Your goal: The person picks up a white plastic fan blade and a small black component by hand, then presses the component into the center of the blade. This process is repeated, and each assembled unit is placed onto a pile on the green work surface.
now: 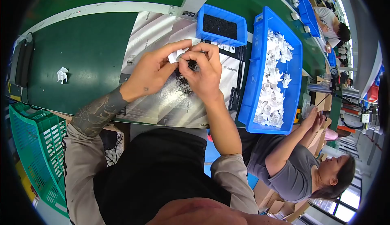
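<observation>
Between the thumb and fingers of my left hand is a small white bladed plastic part, like a little fan wheel. My right hand meets it from the right, its thumb and forefinger pinched together at the part's edge. Whatever those fingertips hold is hidden or too small to name. Below both hands, a loose heap of tiny black pieces lies on a grey-and-white printed sheet. Another white bladed part rests alone on the green tabletop at left.
A small blue bin of black pieces stands beyond my hands. To the right, a large blue bin holds many white bladed parts. A green crate stands at lower left. A co-worker in grey sits close on the right.
</observation>
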`<state>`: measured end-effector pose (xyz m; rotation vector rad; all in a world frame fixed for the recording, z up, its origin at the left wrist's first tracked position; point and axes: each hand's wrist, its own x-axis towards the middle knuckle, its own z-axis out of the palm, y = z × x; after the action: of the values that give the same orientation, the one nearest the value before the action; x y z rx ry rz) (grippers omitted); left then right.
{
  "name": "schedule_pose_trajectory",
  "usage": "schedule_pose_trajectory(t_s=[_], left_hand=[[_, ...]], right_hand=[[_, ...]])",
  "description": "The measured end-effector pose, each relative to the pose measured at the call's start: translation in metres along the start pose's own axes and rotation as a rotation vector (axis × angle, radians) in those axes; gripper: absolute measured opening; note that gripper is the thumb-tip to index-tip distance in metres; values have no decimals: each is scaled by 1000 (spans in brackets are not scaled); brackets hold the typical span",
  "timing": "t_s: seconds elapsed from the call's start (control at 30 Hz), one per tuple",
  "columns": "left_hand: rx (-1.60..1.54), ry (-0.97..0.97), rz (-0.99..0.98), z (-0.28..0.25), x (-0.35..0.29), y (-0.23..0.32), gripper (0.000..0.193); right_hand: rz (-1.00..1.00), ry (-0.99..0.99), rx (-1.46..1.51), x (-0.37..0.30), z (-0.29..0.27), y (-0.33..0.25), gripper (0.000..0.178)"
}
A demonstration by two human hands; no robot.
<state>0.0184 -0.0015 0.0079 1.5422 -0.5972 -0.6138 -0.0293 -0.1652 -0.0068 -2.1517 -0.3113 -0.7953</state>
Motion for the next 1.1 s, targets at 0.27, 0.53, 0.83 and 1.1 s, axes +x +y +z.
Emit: schedule_pose_trajectory(t_s=[0.27, 0.53, 0.83, 1.1], left_hand=[[-51, -51, 53, -2, 1, 4, 49], [-327, 52, 117, 7, 1, 5, 51], [-104, 210, 211, 13, 4, -11, 51], [214, 279, 196, 17, 1, -19, 53]], right_hand=[[612, -3, 882, 0, 3, -3, 33], [541, 127, 668, -3, 3, -15, 33], [160, 83, 23, -1, 3, -10, 11], [159, 106, 29, -5, 9, -10, 10]])
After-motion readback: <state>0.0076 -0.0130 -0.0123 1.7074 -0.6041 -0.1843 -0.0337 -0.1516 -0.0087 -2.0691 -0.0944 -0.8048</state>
